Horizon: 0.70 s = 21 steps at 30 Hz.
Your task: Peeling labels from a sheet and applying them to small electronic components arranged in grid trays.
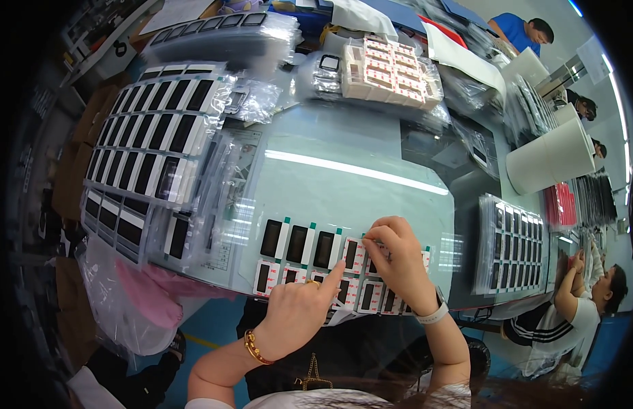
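Observation:
Two rows of dark rectangular panels lie in a clear tray (258,290) at the table's near edge. In the far row, three panels on the left, one of them a dark panel (297,243), have white side strips and green tabs. A white frame with red print (354,255) surrounds the fourth panel. My left hand (301,310) has its index finger stretched onto that frame's lower left edge, the other fingers curled. My right hand (396,258) pinches at the frame's upper right corner; what lies between the fingertips is too small to tell. It covers panels farther right.
Stacked trays of panels (142,126) stand at left, another tray stack (513,249) at right. Behind are a pile of red-printed white frames (384,71) and plastic bags (258,99). A white roll (551,157) stands at right. Co-workers sit farther right and behind.

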Available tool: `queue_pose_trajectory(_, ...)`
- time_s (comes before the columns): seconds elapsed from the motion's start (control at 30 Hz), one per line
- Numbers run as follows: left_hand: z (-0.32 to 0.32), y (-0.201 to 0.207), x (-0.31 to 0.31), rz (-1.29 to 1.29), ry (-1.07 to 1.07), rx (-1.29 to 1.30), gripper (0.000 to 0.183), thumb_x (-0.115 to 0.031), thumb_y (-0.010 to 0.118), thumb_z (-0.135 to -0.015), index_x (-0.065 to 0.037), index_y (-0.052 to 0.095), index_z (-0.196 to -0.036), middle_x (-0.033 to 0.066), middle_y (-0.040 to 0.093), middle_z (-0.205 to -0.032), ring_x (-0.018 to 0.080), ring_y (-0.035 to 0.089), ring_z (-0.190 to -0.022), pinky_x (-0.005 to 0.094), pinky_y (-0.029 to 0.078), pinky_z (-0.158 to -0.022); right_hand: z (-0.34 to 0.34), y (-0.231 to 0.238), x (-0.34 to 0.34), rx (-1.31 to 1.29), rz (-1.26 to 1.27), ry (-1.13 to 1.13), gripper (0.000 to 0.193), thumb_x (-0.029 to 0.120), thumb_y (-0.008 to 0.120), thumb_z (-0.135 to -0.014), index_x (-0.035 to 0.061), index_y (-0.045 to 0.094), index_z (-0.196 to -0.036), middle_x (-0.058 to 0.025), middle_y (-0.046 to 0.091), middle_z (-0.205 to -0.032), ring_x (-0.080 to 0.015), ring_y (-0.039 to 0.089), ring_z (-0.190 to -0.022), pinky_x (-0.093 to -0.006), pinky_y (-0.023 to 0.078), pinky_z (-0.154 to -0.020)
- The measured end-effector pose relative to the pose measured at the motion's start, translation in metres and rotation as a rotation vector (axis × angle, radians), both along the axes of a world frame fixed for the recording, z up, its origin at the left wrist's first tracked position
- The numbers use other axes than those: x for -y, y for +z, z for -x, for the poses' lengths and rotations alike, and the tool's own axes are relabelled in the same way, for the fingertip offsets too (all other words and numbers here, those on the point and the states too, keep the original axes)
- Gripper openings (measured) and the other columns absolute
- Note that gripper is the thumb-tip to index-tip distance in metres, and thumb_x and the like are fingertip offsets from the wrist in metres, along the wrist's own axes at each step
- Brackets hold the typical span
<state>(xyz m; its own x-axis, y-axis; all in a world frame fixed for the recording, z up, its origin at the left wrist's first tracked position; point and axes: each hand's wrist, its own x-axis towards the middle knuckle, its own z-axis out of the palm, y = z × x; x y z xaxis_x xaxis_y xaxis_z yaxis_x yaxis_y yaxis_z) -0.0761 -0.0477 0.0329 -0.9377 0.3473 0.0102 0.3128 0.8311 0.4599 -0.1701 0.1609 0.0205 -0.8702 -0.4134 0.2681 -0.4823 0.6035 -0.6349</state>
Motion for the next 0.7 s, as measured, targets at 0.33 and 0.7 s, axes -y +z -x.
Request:
queue_pose_trajectory(0.33,-0.018,0.026,0.017,-0.336,-0.081,0.262,0.053,-0.017,0.071,-0.094,-0.012,0.057,-0.145,0.0085,0.061,-0.059,0.0248,0.059,-0.048,0.036,0.046,-0.05,-0.02,0.027,0.0,-0.079,-0.08,-0.128,0.024,0.009,0.076,-0.087,0.0041,0.072,-0.11,-0.0134,0.067,-0.105,-0.0323,0.065,-0.095,-0.0415,0.051,-0.081)
queue_pose_trajectory(0.7,-0.028,0.009,0.04,-1.025,0.089,0.709,0.012,-0.009,0.065,-0.101,0.0,0.073,-0.106,-0.001,0.063,-0.082,0.0053,0.055,-0.07,0.0218,0.044,-0.063,-0.077,0.052,-0.012,0.882,0.287,0.315,0.014,0.013,0.064,-0.102,-0.0009,0.068,-0.102,-0.0078,0.068,-0.079,-0.0105,0.066,-0.068,-0.0257,0.051,-0.062)
